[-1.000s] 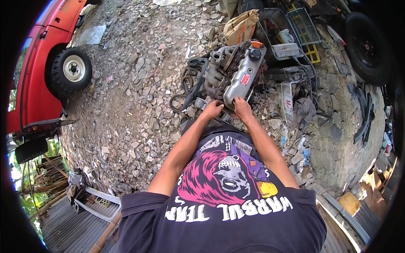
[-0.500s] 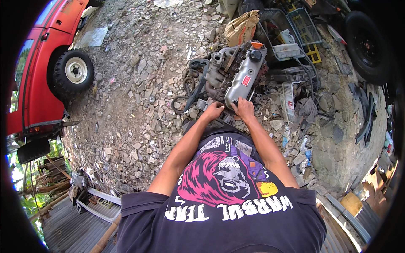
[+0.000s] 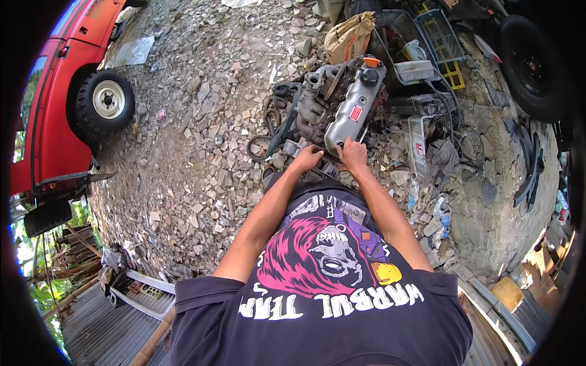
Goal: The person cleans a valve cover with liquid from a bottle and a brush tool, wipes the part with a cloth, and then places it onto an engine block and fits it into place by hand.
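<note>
A car engine lies on the stony ground in front of me, topped by a long silver valve cover with a red label, a black cap and an orange piece at its far end. My right hand is closed at the cover's near end, fingers curled down against it. Just left of it, my left hand is closed low at the engine's near side. Whatever the fingers of either hand grip is too small or hidden to make out. Left of the cover sits the grey intake manifold, with a dark belt beside it.
A brown paper sack stands behind the engine. To the right are a white basket, a crate, and a tyre by the wall. A red vehicle is parked at left. Rubble covers the ground.
Both hands stay at the near end of the engine, with only a slight shift of the fingers. The view has moved a little; nothing else visibly differs.
</note>
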Tool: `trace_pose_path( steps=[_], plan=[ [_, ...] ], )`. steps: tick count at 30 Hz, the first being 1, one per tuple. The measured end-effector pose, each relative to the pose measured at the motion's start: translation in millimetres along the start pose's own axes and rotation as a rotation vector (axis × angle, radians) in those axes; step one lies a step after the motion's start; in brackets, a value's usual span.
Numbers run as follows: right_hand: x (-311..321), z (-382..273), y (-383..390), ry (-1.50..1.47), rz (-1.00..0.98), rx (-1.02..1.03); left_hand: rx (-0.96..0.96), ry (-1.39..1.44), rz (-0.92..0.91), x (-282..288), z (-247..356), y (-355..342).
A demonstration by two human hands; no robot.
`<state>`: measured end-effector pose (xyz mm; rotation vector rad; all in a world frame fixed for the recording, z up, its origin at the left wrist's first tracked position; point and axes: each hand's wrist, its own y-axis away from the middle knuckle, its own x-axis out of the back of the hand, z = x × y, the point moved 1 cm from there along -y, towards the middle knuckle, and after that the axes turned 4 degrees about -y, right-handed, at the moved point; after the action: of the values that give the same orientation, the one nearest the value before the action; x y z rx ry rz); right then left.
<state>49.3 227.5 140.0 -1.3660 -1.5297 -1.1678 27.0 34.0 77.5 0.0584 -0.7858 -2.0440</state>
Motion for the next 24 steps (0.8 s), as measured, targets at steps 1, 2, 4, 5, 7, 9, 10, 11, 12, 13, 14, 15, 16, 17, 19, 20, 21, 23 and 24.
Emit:
trace_pose_path(
  steps=[1, 2, 4, 5, 7, 9, 10, 11, 12, 13, 14, 15, 16, 17, 19, 20, 21, 23, 24],
  plan=[
    [-1, 4, 1, -0.019, 0.029, 0.020, -0.006, -0.008, 0.000, -1, 1, 0],
    [-3, 7, 2, -0.039, 0.058, 0.041, -0.011, -0.016, 0.001, -2, 2, 0],
    [-7, 12, 4, 0.003, 0.016, 0.056, -0.019, -0.021, 0.003, -3, 4, 0],
    [-9, 13, 4, 0.023, -0.006, 0.065, -0.022, -0.019, 0.003, -3, 4, 0],
    [-7, 12, 7, -0.032, 0.041, 0.010, -0.024, -0.025, 0.002, -3, 5, 1],
    [-8, 11, 6, -0.053, 0.046, 0.030, -0.021, -0.041, 0.001, -2, 7, 3],
    [-11, 14, 2, -0.044, 0.032, 0.077, -0.018, -0.033, -0.004, -2, 8, 3],
    [-14, 17, 0, -0.035, 0.019, 0.124, -0.016, -0.025, -0.008, -3, 8, 2],
    [-16, 20, -2, -0.015, 0.015, 0.101, -0.013, -0.017, -0.012, -3, 9, 2],
    [-15, 15, -3, -0.001, 0.006, 0.083, -0.013, -0.016, -0.003, -2, 8, 3],
    [-12, 11, -5, 0.012, -0.002, 0.065, -0.013, -0.015, 0.007, 0, 7, 4],
    [-9, 6, -4, -0.006, 0.037, 0.089, -0.013, -0.013, 0.017, 2, 7, 6],
    [-9, 8, -3, -0.018, 0.077, 0.108, -0.020, -0.022, 0.019, 2, 9, 7],
    [-7, 8, -3, -0.031, 0.117, 0.127, -0.026, -0.030, 0.021, 3, 12, 8],
    [-14, 10, -5, -0.016, 0.079, 0.117, -0.027, -0.033, 0.022, 3, 15, 7],
    [-17, 11, -6, -0.009, 0.060, 0.114, -0.022, -0.027, 0.021, 3, 15, 6],
    [-18, 15, -8, -0.008, 0.054, 0.082, -0.017, -0.021, 0.019, 3, 15, 4],
    [-11, 8, -9, -0.016, 0.032, 0.024, -0.039, -0.055, 0.066, 5, 12, 4],
    [-15, 8, -10, -0.015, 0.043, 0.079, -0.051, -0.072, 0.088, 6, 10, 3]
  ],
)
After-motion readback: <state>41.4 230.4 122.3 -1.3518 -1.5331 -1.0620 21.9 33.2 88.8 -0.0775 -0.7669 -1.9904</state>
